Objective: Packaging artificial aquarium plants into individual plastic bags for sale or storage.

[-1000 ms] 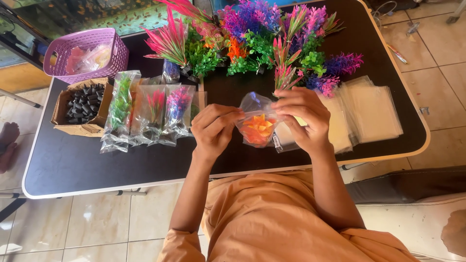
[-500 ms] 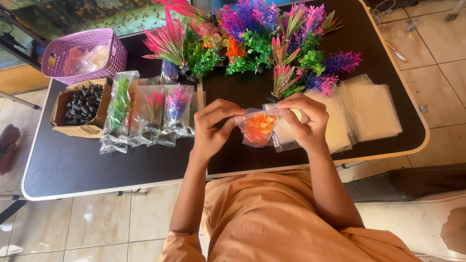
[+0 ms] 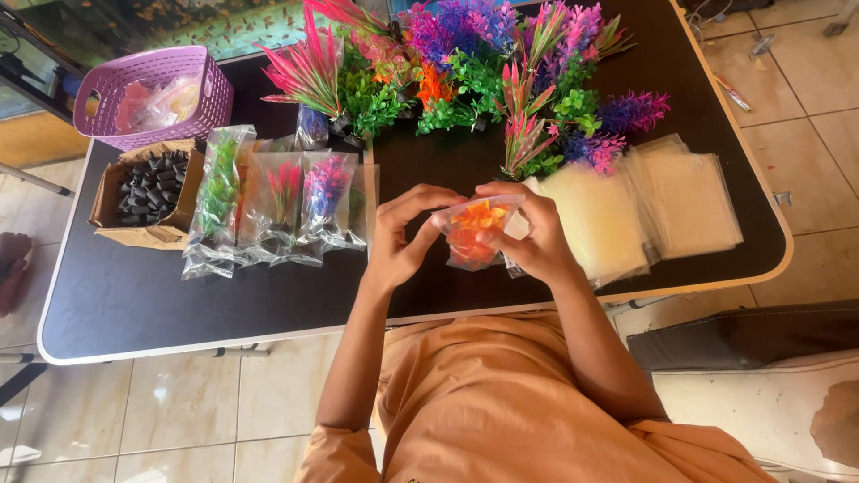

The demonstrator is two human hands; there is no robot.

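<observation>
Both my hands hold a small clear plastic bag point(image 3: 470, 233) with an orange artificial plant inside, above the near edge of the black table point(image 3: 179, 304). My left hand point(image 3: 403, 237) pinches the bag's left top corner with thumb and fingers. My right hand point(image 3: 537, 237) grips its right side and cups it from behind. To the left lie several filled bags point(image 3: 277, 201) with green, red and purple plants. A stack of empty clear bags point(image 3: 644, 201) lies just right of my right hand.
A heap of bright artificial plants point(image 3: 474, 72) covers the table's far side. A purple basket point(image 3: 152, 94) and a cardboard box of black bases point(image 3: 148, 188) sit at far left. Tiled floor surrounds the table; a dark seat point(image 3: 752, 335) is at right.
My hands lowered the bag slightly and closed in on its top; the bag's opening, spread wide a second ago, is now pinched flatter between the fingers.
</observation>
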